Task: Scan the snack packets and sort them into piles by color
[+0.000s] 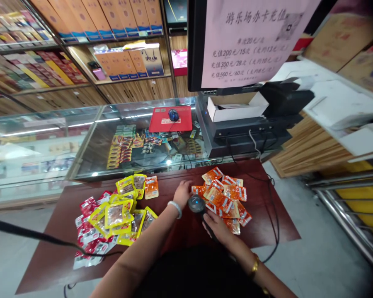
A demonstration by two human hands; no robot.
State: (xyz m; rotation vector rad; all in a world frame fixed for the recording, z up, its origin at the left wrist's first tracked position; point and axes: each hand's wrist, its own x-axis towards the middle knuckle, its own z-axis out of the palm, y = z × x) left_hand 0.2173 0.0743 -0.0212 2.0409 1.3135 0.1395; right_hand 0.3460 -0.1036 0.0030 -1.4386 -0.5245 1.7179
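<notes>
One scanner [196,203] partly behind right hand [218,227]

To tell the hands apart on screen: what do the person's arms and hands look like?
No gloves or sleeves show. The left hand has a pale bracelet at the wrist; the right hand has a gold-coloured bangle farther up its arm. Black clothing shows below.

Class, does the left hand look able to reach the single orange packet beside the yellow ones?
Probably yes: the orange packet lies uncovered, and nothing visible stands between it and the left hand.
</notes>
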